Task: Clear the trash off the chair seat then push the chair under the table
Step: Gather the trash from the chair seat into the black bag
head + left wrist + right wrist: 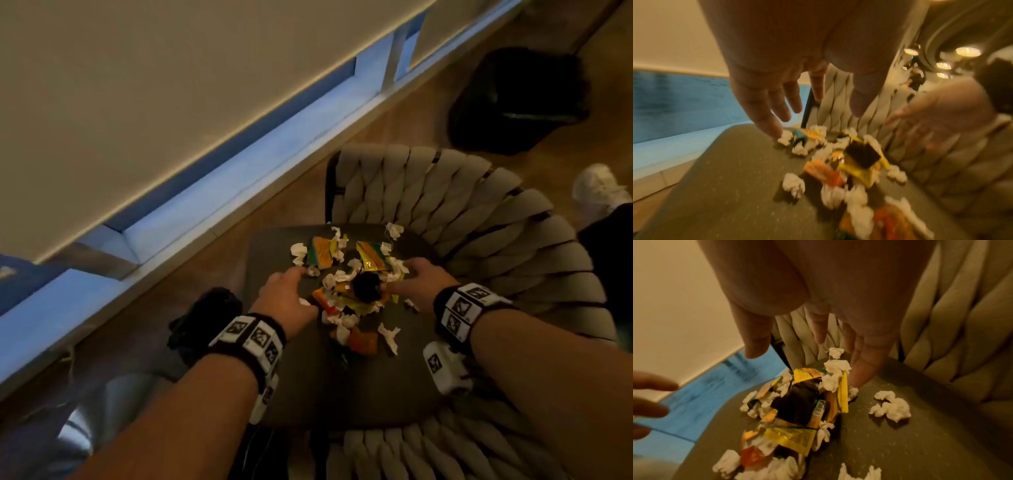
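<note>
A pile of trash (349, 284) lies on the dark grey chair seat (342, 387): white crumpled tissue bits, yellow and orange wrappers and a black wrapper (366, 286). My left hand (286, 294) is on the pile's left side, fingers spread and straight (777, 112), little finger touching a tissue bit (786, 139). My right hand (416, 279) is on the pile's right side, fingers extended (865, 366) beside tissue and a yellow wrapper (842, 391). Neither hand holds anything. The chair has a beige woven backrest (479, 219).
A pale table top (137, 85) with a blue-lit edge spans the upper left. A black bin with a bag (520, 99) stands on the wooden floor beyond the chair. Another person's white shoe (597, 188) is at the right. A dark object (205, 318) lies left of the seat.
</note>
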{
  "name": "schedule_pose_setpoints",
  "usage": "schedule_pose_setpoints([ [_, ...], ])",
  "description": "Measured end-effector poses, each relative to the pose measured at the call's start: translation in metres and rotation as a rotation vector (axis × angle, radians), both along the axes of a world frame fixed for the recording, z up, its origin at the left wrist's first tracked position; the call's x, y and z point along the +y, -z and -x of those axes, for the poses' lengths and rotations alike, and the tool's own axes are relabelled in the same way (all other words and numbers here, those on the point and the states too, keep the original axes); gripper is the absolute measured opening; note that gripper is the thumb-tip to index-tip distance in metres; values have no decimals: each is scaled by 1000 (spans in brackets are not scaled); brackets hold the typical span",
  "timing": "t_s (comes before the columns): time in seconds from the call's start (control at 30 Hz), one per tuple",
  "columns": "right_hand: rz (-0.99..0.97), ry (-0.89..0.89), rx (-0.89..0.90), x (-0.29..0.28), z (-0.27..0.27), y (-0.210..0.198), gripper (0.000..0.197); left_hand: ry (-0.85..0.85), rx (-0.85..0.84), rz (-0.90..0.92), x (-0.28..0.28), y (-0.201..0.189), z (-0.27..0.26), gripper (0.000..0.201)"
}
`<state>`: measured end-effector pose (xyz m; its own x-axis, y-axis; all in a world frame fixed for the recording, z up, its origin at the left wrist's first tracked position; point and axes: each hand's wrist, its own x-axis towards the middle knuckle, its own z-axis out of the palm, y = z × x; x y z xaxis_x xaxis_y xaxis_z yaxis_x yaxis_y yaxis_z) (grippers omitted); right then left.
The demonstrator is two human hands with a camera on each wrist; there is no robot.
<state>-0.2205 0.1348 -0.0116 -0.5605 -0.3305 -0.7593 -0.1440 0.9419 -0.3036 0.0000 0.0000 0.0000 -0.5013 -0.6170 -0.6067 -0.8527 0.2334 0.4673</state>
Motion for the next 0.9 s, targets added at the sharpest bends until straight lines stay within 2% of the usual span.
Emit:
schedule_pose_setpoints([
  [0.1,-65,-107,31,-24,4,26,118,188,-150,-8,-1,40,23,96],
  [0.17,-114,-269,47,-37,-1,40,132,289,-207,-63,4,64,33,107],
  [0.23,-158,-377,55,-44,-7,58,141,325,-262,-102,6,87,38,113],
  [0.3,-173,-359,69,-48,-13,77,143,337,-286,-93,3,104,39,111],
  [0.37,-171,-329,76,-54,-20,90,134,342,-276,-49,0,116,36,95],
  [0.5,-154,-332,99,-66,-30,106,79,290,-139,-65,-4,131,22,62],
  [0.6,-103,-255,124,-65,-33,113,52,224,-44,-78,-8,134,15,35],
  [0.77,26,-70,150,-58,-28,101,31,77,92,-108,-17,127,0,23],
  [0.9,219,195,76,-49,-26,86,25,-111,194,-150,-30,120,-24,22],
])
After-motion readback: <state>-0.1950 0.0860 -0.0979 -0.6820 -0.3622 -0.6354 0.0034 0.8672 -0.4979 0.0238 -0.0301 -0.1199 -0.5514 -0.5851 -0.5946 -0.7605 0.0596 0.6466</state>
